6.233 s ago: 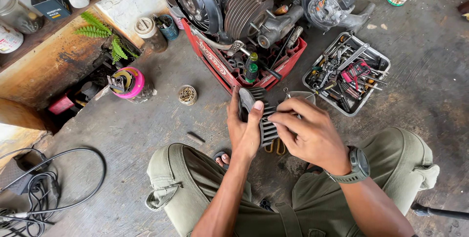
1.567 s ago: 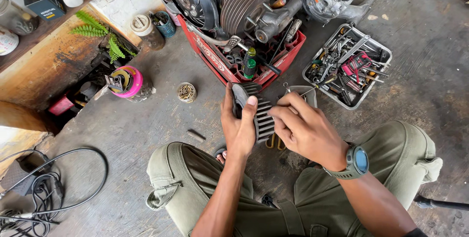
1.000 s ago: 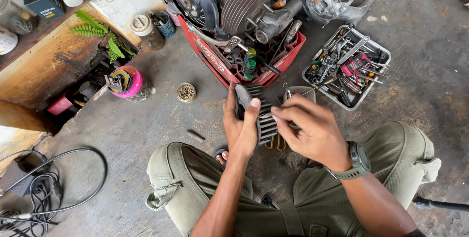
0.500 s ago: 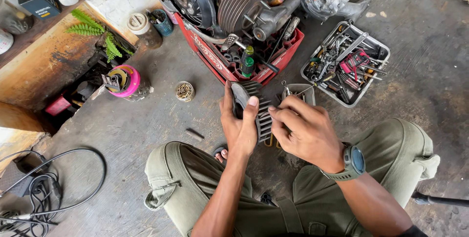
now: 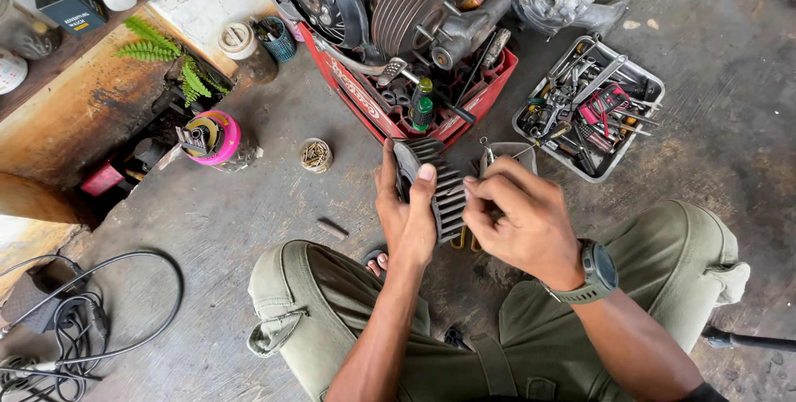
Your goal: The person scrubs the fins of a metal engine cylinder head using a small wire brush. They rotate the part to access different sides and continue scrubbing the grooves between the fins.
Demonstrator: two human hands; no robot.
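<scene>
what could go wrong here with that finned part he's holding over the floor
The finned metal part is held above bare concrete by the left hand, while the right hand pinches at its fins; a slip could drop it and bend fins. The right hand's fingertips press on thin fin edges, which might cut or pinch. The open tool tray lies close beside the right knee and could get knocked.

A dark finned metal part (image 5: 439,186) is held upright above the concrete floor (image 5: 249,203) by the left hand (image 5: 406,215), its thumb laid across the fins. The part's right edge is pinched by the fingers of the right hand (image 5: 522,224). Just beyond, a finned engine (image 5: 398,4) is seen resting on a red crate (image 5: 473,112), with a grey tray of tools (image 5: 593,108) beside it. A small tin of screws (image 5: 316,154) is seen to the left.
</scene>
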